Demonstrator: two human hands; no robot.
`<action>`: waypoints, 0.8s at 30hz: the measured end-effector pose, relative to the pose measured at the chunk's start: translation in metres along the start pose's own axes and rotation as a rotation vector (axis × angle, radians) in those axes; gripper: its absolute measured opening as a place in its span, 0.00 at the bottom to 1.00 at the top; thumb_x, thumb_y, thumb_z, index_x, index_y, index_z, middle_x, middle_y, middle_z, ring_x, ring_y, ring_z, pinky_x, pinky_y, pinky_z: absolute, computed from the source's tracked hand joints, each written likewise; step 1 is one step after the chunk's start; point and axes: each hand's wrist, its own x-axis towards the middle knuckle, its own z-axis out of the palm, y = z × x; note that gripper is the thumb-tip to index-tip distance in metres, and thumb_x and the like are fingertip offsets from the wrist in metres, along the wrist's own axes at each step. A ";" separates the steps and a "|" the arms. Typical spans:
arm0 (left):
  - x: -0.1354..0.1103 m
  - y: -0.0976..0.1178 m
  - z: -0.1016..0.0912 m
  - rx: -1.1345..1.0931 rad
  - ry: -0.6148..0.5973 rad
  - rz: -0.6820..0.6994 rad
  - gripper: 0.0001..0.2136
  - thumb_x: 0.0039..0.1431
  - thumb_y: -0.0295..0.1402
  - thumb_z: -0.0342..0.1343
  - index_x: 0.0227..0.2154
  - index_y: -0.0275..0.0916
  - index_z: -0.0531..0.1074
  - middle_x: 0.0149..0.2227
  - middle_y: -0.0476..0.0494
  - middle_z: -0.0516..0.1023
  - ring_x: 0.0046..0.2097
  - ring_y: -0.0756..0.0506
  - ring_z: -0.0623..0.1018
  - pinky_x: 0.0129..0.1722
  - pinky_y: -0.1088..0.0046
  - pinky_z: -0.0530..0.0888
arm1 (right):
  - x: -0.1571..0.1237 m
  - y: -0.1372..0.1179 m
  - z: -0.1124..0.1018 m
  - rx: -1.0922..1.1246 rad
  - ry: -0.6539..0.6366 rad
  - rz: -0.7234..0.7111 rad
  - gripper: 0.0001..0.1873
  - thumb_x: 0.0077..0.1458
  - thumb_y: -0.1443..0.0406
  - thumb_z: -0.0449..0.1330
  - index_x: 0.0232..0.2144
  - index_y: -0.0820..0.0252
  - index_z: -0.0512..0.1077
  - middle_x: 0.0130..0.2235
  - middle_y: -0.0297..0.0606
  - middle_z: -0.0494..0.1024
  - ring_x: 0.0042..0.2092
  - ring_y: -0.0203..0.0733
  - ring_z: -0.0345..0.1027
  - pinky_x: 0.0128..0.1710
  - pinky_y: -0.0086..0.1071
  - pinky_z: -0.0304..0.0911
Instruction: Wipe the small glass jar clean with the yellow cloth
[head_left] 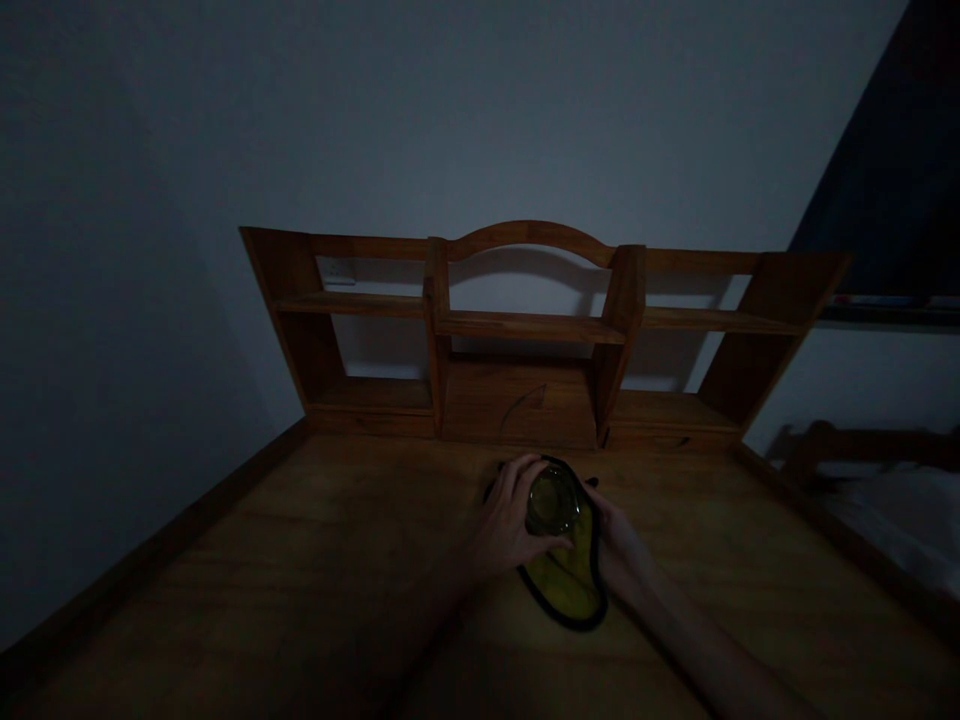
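Note:
A clear glass [553, 503] stands at the middle of the wooden desk [300, 580], seen from above in dim light. My left hand [510, 520] is wrapped round its left side. A yellow cloth with a black edge [570, 585] lies under and around the glass. My right hand [619, 540] presses this cloth against the glass's right side, fingers closed on it.
A wooden shelf unit [525, 330] with several open compartments stands at the back of the desk against a pale wall. The desk has raised edges left and right. A wooden bed frame [847, 445] shows beyond the right edge.

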 end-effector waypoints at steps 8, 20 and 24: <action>-0.002 -0.002 -0.001 0.028 -0.003 0.051 0.44 0.42 0.49 0.66 0.60 0.46 0.52 0.59 0.37 0.58 0.61 0.36 0.61 0.60 0.53 0.63 | -0.001 -0.003 0.003 -0.012 -0.004 0.027 0.10 0.56 0.62 0.57 0.38 0.58 0.75 0.37 0.36 0.82 0.43 0.45 0.75 0.45 0.39 0.67; -0.003 0.003 -0.006 0.088 -0.084 0.144 0.40 0.47 0.46 0.63 0.61 0.45 0.51 0.61 0.38 0.56 0.64 0.36 0.55 0.64 0.51 0.54 | 0.000 -0.001 0.003 -0.070 0.049 -0.002 0.10 0.55 0.62 0.57 0.35 0.60 0.76 0.34 0.35 0.82 0.34 0.41 0.75 0.40 0.34 0.68; -0.002 0.002 -0.007 0.088 -0.097 0.163 0.42 0.45 0.50 0.63 0.61 0.44 0.52 0.62 0.36 0.56 0.65 0.35 0.55 0.65 0.49 0.53 | -0.002 -0.001 0.006 -0.086 0.119 -0.037 0.08 0.54 0.63 0.58 0.32 0.59 0.77 0.32 0.34 0.82 0.33 0.40 0.74 0.39 0.32 0.68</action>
